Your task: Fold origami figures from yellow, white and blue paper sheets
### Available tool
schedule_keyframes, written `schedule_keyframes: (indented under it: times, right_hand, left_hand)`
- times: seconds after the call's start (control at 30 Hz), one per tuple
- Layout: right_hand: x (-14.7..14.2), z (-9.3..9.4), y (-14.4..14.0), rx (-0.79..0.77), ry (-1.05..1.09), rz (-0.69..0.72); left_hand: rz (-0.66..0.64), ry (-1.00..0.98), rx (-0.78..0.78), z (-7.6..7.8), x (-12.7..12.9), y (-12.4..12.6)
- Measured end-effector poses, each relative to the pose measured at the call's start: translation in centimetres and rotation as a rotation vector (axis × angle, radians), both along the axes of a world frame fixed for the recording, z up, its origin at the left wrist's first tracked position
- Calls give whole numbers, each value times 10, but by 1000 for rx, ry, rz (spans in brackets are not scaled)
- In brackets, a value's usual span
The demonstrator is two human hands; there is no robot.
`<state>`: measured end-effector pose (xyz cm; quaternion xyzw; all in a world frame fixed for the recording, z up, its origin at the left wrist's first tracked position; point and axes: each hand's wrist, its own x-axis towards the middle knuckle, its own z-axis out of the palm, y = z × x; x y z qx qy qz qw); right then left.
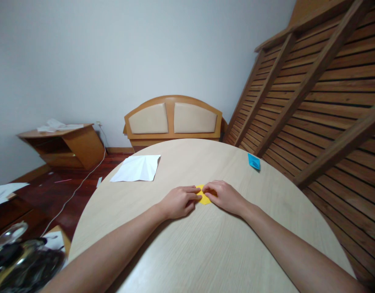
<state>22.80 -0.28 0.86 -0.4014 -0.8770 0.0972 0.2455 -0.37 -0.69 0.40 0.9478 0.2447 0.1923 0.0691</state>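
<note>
On the pale surface [187,248] lies yellow paper [205,199] — likely light, easily creased, best held by its edges; the left hand [179,201] rests extended on it, the right hand [224,196] curls over it — whether that grip pinches, I cannot tell

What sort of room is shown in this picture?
Probably a bedroom: a padded headboard stands by the far wall, what looks like a slatted bed base leans on the right, and a wooden cabinet stands left.

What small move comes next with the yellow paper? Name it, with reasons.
Probably a press along the yellow paper with the right hand: its fingertips are at the paper's right side, while the left hand touches its left.
</note>
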Motion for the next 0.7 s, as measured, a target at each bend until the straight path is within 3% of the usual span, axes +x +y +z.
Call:
schedule_keyframes:
  times: [0.13, 0.43, 0.7]
  right_hand:
    - [7, 1, 2, -4, -54, 103]
    - [16, 11, -1, -17, -155, 152]
    - [25, 13, -3, -41, -108, 152]
  left_hand:
    - [39, 17, 13, 0, 0, 0]
    - [93, 32, 49, -3, -2, 1]
    - [137, 33, 23, -3, -3, 1]
